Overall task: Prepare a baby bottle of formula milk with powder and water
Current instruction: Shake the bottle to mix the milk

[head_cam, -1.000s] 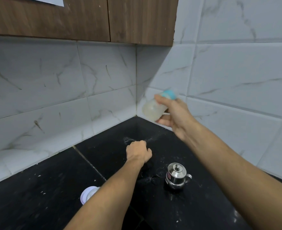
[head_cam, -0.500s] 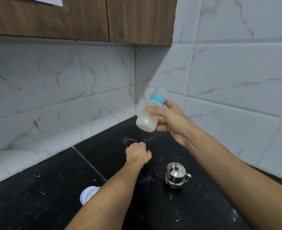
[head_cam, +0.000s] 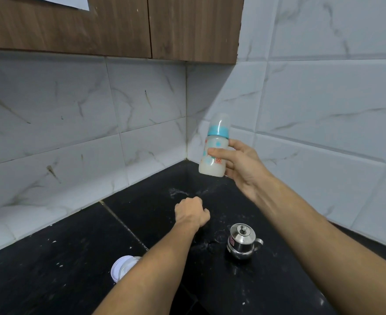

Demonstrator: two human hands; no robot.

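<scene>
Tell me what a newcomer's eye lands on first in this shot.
First comes the baby bottle, with a blue collar and milky liquid inside. The right hand holds it nearly upright in the air before the tiled corner. Below it the left hand makes a closed fist low over the black counter, and a small lidded steel pot stands to its right.

Right hand (head_cam: 239, 165), arm stretched forward and raised, grips the bottle (head_cam: 217, 142) between thumb and fingers. Left hand (head_cam: 190, 213) is a closed fist, low over the tabletop (head_cam: 51, 258).
</scene>
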